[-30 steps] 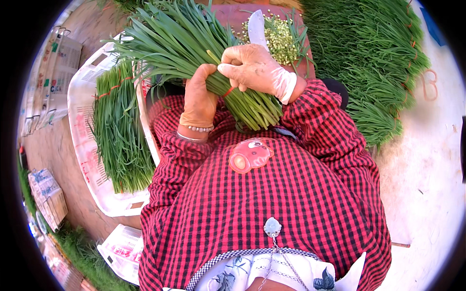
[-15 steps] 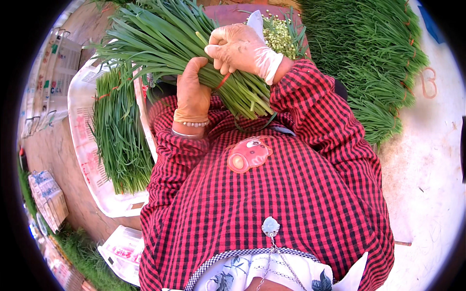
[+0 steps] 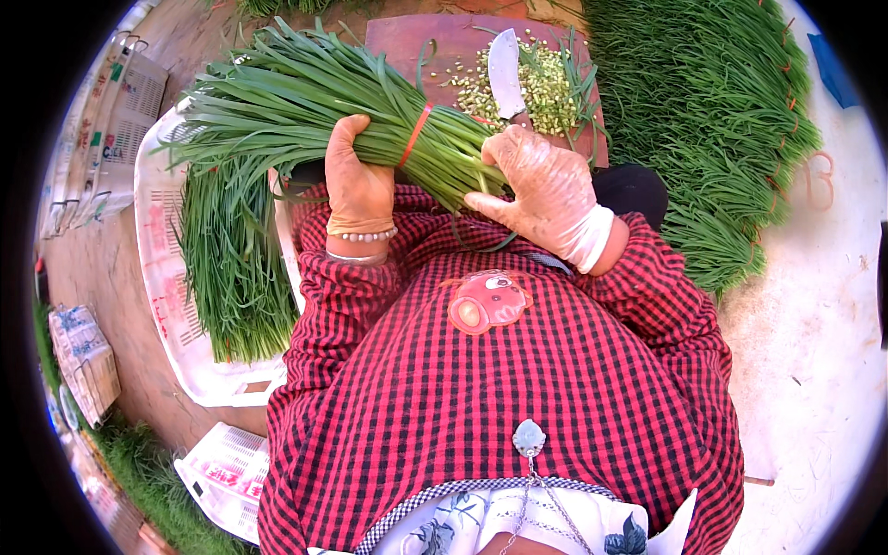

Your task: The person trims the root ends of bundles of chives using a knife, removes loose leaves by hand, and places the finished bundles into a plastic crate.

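A bunch of garlic chives (image 3: 296, 116), bound by a red band (image 3: 415, 135), lies slantwise before me, leaves to the left and pale stem ends to the right. My left hand (image 3: 359, 185), gloved, is closed round it from below just left of the band, thumb on top. At the stem ends, my gloved right hand (image 3: 550, 185) has its thumb and fingers curled about them. Just beyond the right hand, a knife (image 3: 505, 76) rests on the reddish board (image 3: 398, 42) among chopped stem bits (image 3: 555, 88); part of its handle is hidden behind the fingers.
To the left stands a white plastic basket (image 3: 165, 305) holding bound chives (image 3: 236, 277). Rows of bundled greens (image 3: 684, 120) lie on a pale surface (image 3: 795, 370) at the right. Stacked white crates (image 3: 111, 129) and another white basket (image 3: 227, 476) are farther left.
My right hand has moved from the top of the bunch near the band to the stem ends at the right. The bunch has tilted flatter, and more of the knife shows.
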Demonstrator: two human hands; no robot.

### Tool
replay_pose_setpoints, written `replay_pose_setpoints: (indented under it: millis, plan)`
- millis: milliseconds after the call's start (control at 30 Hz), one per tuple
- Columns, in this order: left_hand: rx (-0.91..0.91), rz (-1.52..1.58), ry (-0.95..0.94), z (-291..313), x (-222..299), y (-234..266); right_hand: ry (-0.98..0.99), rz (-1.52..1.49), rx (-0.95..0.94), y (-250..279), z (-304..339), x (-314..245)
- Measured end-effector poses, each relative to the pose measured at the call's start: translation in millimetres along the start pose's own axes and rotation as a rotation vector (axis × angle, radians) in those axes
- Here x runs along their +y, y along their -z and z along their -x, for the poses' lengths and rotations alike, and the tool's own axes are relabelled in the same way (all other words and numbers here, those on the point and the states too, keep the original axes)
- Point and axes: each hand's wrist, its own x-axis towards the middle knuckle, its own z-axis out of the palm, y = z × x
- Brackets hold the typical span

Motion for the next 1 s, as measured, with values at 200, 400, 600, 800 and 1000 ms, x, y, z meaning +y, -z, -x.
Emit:
replay_pose_setpoints:
  millis: [200, 400, 600, 800, 1000]
  plan:
    - [0.003, -0.01, -0.026, 9.3, -1.2, -10.7, 0.015, 0.125, 0.001, -5.3, 3.8, 1.9]
    - [-0.005, -0.023, -0.029, 5.8, -0.8, -7.0, -0.012, 0.166, -0.05, -15.5, 5.5, -0.8]
    - [-0.013, 0.015, -0.002, 7.0, 2.6, -10.6, 0.018, 0.0, 0.031, -12.5, 10.2, -4.5]
    - [0.011, 0.041, -0.019, 5.7, -1.2, -7.9, 0.168, 0.031, 0.135, -20.4, 10.3, -5.5]
    - [-0.021, 0.055, -0.031, 6.5, 4.6, -7.8, 0.153, -0.084, 0.134, -16.8, 13.5, -14.1]
